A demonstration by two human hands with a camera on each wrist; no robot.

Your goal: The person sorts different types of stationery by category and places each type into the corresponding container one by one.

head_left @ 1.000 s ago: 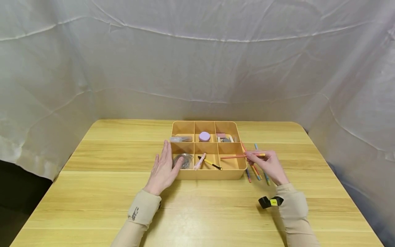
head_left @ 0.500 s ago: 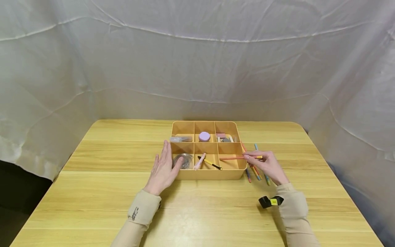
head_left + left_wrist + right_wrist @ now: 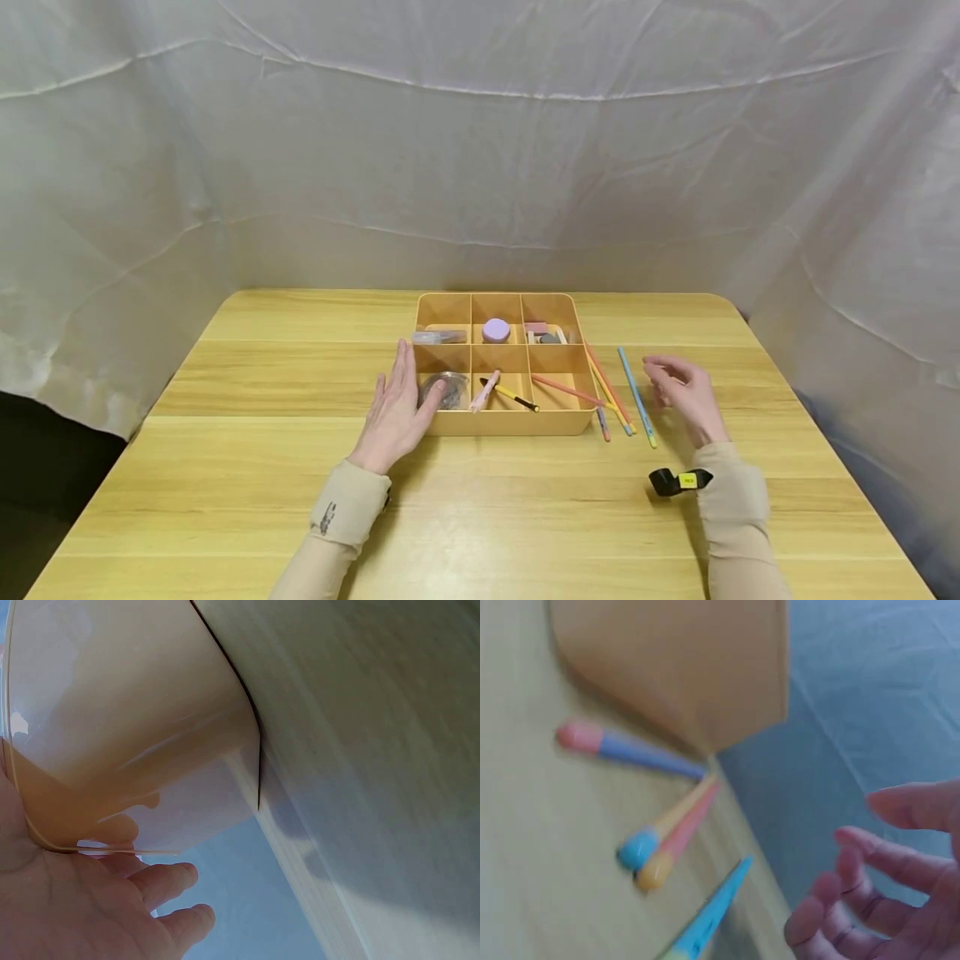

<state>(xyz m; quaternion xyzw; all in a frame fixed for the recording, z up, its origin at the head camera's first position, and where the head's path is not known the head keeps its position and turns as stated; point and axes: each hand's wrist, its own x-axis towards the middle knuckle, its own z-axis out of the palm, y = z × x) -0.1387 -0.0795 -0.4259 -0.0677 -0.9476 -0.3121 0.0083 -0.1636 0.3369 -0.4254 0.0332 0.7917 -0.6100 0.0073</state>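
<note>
An orange six-compartment organizer box stands on the table. My left hand rests on its left wall, fingers straight along the outside and thumb reaching over the front left compartment; the left wrist view shows that hand against the wall. A red pencil with a yellow end leans in the front right compartment, its end over the right rim. My right hand is lifted, loosely bent and holding nothing, right of a blue pencil. More pencils lie beside the box, including a purple one with a pink end.
A round clear container, a pink pen and a yellow-black pen are in the front compartments. Behind sit a clear packet, a lilac round lid and small erasers. A grey curtain hangs behind the table.
My right hand has let go of the red pencil, which now leans over the box's right rim, and has moved right past the blue pencil. My left hand has stayed put.
</note>
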